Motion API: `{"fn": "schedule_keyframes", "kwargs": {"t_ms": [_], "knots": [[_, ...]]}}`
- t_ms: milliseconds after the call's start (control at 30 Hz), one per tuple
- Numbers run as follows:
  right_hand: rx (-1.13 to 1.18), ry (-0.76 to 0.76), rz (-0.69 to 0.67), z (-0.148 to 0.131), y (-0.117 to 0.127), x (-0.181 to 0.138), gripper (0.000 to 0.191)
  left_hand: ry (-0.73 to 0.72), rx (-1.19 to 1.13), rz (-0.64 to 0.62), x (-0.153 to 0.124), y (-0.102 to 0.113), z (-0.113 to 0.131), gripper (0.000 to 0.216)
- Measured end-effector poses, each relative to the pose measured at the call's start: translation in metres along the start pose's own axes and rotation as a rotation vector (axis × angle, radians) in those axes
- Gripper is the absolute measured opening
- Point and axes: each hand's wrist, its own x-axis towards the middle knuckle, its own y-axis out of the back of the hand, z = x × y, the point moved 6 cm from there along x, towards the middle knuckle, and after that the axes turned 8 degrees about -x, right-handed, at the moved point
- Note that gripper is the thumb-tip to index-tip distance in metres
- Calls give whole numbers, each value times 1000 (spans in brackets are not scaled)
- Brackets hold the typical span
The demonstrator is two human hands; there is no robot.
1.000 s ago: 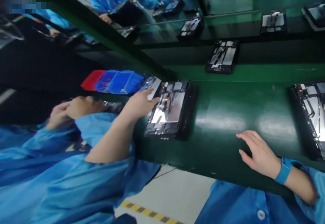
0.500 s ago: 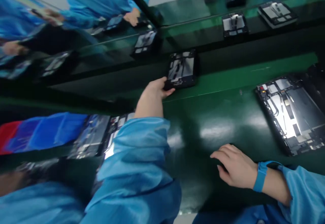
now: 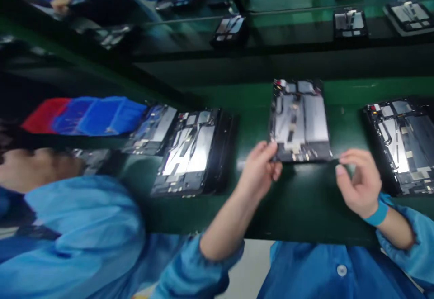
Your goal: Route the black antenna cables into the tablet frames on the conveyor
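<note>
An open tablet chassis (image 3: 300, 122), with its metal plates and cables showing, lies on the green belt (image 3: 305, 199) in front of me. My left hand (image 3: 259, 170) pinches its near left corner. My right hand (image 3: 359, 183), with a blue wristband, hovers at the near right corner. Its fingers are loosely apart and hold nothing.
A second open chassis (image 3: 400, 140) lies to the right, and another one (image 3: 193, 149) on a black tray to the left. Blue and red bins (image 3: 84, 116) stand further left. A co-worker's blue sleeve (image 3: 77, 226) fills the lower left. More units (image 3: 351, 23) ride the far belt.
My left hand took the chassis from the far part of the belt and drew it close to me. My right hand rose from the belt towards its corner.
</note>
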Motion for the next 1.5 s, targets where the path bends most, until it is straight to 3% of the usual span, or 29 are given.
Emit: {"fn": "schedule_keyframes", "kwargs": {"t_ms": [67, 133, 200, 267, 367, 500, 600, 800, 967, 1067, 1167, 1267, 1367, 1500], "knots": [[-116, -35, 18, 11, 9, 15, 16, 104, -11, -33, -60, 11, -51, 56], [-244, -74, -71, 27, 4, 25, 20, 240, 36, -97, -106, 22, -91, 58], [-345, -102, -178, 42, -8, 29, 25, 293, 205, -178, -133, 32, -110, 52], [-389, -102, -272, 51, -22, 29, 27, 201, 490, -229, -140, 42, -106, 41], [-353, -41, -332, 48, -37, 30, 24, -123, 884, -208, -131, 40, -74, 29], [-429, 31, -261, 35, -33, 35, 17, -440, 1160, -225, -112, 0, -38, 26], [-682, -29, -225, 38, -23, 32, 20, -471, 1333, -211, -93, -34, -28, 17], [-798, -97, -467, 45, -44, 26, 38, -456, 1513, -248, -72, -67, -25, 18], [-629, -121, -535, 39, -68, 38, 24, -474, 1548, -270, -71, -57, -22, 12], [-564, -102, -451, 33, -60, 38, 10, -418, 1556, -163, -69, -30, -20, 9], [-545, -52, -418, 24, -46, 27, 13, -277, 1501, -47, -63, 1, -25, 6], [-551, 34, -426, 10, -37, 14, 18, -318, 1318, 13, -54, 11, -26, 18], [-568, 123, -421, -2, -34, 6, 21, -436, 1027, -112, -40, 0, -26, 17], [-597, 188, -409, -10, -37, 5, 23, -374, 754, -355, -20, -13, -30, 9]]}}
